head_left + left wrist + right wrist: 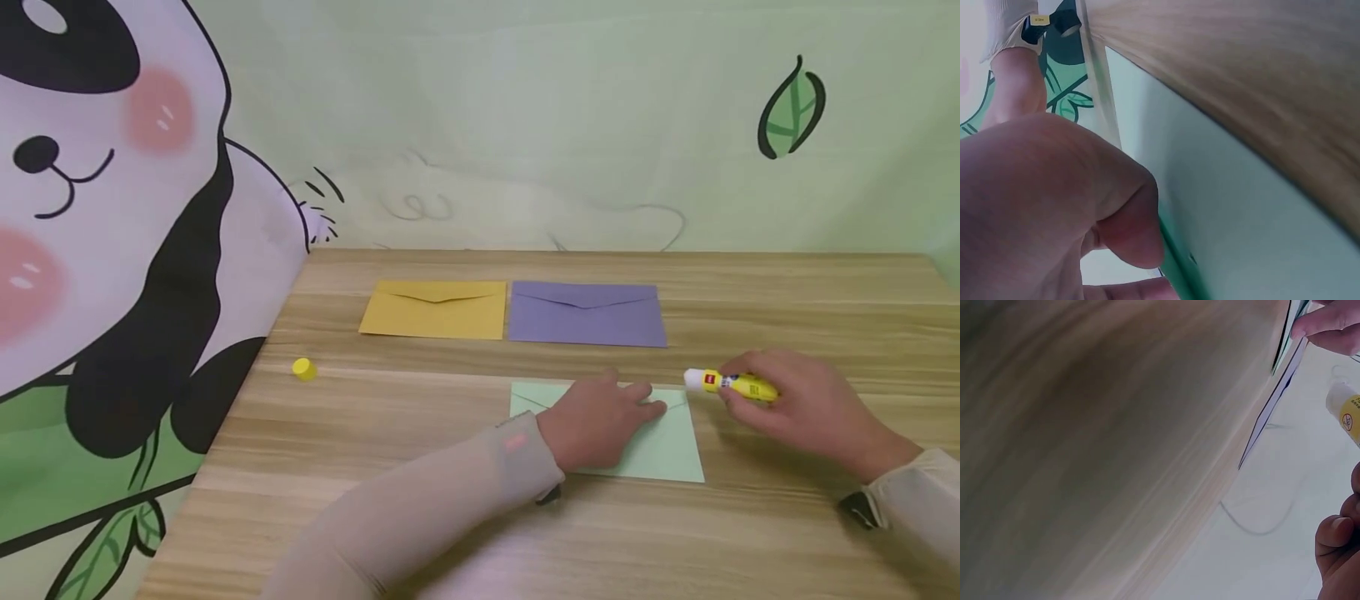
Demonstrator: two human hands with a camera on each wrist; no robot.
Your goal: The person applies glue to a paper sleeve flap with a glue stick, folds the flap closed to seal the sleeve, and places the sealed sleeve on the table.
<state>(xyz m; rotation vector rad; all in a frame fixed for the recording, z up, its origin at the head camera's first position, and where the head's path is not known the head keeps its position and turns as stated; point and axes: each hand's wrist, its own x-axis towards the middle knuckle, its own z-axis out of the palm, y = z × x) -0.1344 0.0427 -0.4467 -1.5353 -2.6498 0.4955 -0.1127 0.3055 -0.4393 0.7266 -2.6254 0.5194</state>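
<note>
A yellow glue stick with a bare white end is gripped by my right hand, just above and right of the green envelope's upper right corner. In the right wrist view, the glue stick shows its white tip beyond my fingers. My left hand rests on the pale green envelope, covering the middle of its flap. Seen from the left wrist, the envelope lies beside my thumb. The small yellow cap stands apart on the left side of the table.
A yellow envelope and a purple envelope lie side by side farther back on the wooden table. Behind the table hangs a pale green cloth printed with a panda and leaves.
</note>
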